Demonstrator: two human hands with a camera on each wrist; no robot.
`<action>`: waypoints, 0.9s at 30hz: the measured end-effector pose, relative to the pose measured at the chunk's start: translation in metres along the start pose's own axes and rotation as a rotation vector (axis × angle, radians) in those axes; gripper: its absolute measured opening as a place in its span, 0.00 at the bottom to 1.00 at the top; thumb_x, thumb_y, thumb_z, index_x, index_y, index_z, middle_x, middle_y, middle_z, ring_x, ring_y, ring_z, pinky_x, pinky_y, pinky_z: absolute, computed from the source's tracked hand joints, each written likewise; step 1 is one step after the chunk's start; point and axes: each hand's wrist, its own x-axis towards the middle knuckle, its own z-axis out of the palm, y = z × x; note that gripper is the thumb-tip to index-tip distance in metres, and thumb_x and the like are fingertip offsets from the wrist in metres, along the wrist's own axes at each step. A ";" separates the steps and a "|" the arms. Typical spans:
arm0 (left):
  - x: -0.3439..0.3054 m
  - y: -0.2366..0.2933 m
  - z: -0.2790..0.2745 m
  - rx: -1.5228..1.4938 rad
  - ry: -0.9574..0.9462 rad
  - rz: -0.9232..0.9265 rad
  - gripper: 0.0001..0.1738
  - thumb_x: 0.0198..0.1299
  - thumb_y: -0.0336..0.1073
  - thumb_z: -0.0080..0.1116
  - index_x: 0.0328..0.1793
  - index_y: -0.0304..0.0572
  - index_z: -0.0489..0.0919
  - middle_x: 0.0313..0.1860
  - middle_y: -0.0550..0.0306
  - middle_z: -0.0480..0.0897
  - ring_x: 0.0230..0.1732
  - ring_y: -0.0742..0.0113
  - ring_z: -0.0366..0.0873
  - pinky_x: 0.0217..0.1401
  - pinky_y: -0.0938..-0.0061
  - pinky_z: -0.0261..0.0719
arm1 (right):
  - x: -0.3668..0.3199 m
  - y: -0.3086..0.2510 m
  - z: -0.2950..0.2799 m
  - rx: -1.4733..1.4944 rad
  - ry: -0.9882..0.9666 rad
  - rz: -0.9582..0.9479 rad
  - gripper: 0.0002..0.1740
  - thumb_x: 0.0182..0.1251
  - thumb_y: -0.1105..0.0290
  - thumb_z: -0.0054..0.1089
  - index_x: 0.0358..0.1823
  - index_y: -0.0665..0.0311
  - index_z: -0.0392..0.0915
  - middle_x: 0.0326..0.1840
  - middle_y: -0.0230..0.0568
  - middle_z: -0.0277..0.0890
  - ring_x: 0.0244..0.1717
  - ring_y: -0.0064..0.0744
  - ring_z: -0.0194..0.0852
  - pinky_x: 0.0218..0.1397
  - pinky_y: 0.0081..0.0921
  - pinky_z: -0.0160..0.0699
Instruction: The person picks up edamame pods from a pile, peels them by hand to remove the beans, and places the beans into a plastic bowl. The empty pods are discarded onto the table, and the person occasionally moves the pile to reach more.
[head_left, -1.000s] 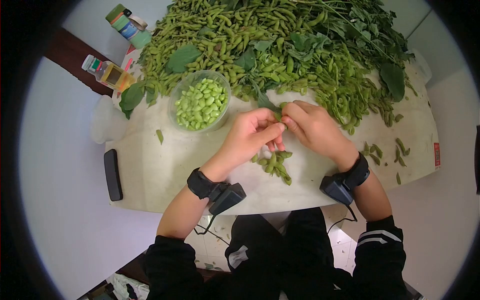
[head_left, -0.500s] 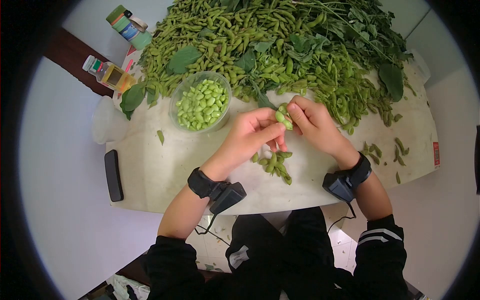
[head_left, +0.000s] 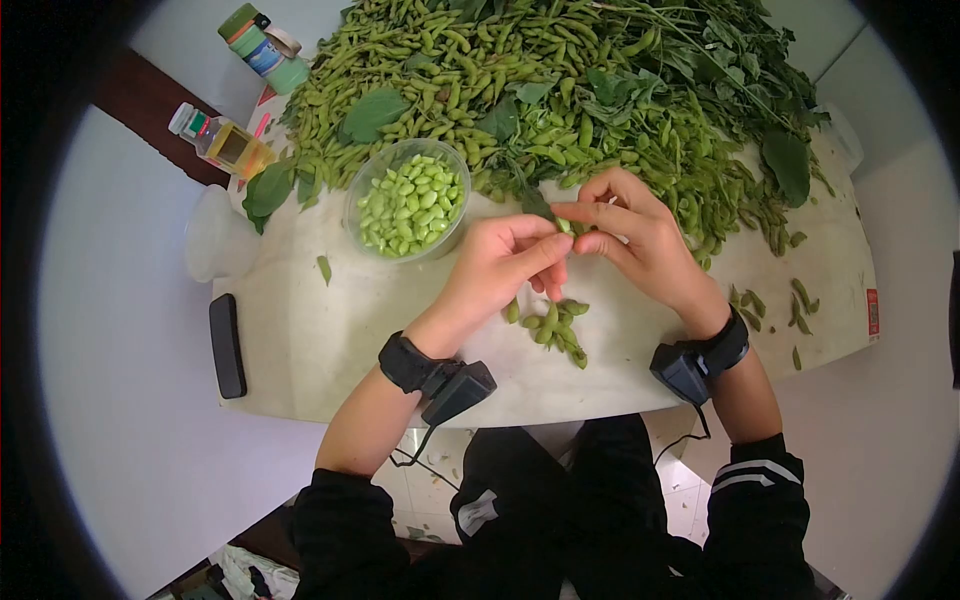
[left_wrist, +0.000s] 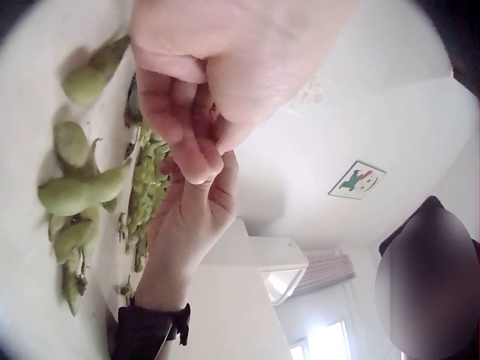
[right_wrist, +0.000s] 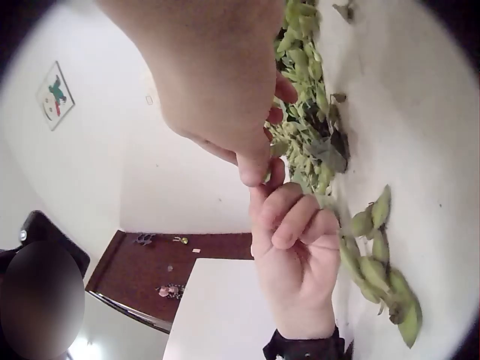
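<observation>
The left hand [head_left: 502, 262] pinches a small green pod [head_left: 565, 226] between thumb and fingers, in front of the big pile. Close against it, the right hand [head_left: 645, 240] has its thumb and forefinger at the same pod, its other fingers bent. In both wrist views the fingertips of the two hands meet and mostly hide the pod. Several whole pods [head_left: 552, 325] lie on the table just below the left hand. To the left stands a clear round tub [head_left: 352, 222] holding shelled green beans [head_left: 410, 205].
A large heap of pods [head_left: 470, 60] and leafy stems [head_left: 740, 70] covers the back of the table. At the left are a green bottle [head_left: 265, 55], a bottle of yellow liquid [head_left: 235, 150], an upright clear container [head_left: 215, 235] and a black case [head_left: 227, 345]. Stray pods [head_left: 800, 305] lie right.
The pod was opened with its pale green beans showing half a second ago; now fingers cover most of it. The right hand's fingers have lifted and spread somewhat. The left hand has barely moved.
</observation>
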 end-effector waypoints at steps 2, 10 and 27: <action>0.001 -0.004 0.000 0.020 0.007 0.017 0.11 0.58 0.37 0.52 0.34 0.35 0.75 0.21 0.61 0.77 0.19 0.75 0.75 0.22 0.86 0.68 | 0.000 -0.001 -0.001 -0.042 -0.012 -0.024 0.17 0.45 0.75 0.61 0.40 0.66 0.76 0.32 0.39 0.65 0.34 0.36 0.66 0.36 0.27 0.67; -0.001 -0.003 0.003 0.095 -0.014 -0.012 0.09 0.59 0.32 0.48 0.31 0.33 0.73 0.19 0.60 0.75 0.17 0.77 0.72 0.20 0.85 0.68 | -0.002 -0.004 0.002 -0.026 -0.054 -0.009 0.17 0.43 0.78 0.61 0.39 0.69 0.75 0.31 0.42 0.68 0.32 0.40 0.70 0.34 0.29 0.70; -0.003 -0.011 0.006 0.303 0.013 0.071 0.05 0.56 0.29 0.48 0.30 0.34 0.71 0.16 0.64 0.72 0.17 0.80 0.71 0.17 0.86 0.62 | -0.003 0.002 -0.004 0.165 -0.109 0.024 0.14 0.50 0.69 0.60 0.36 0.72 0.77 0.28 0.43 0.71 0.28 0.37 0.71 0.30 0.25 0.69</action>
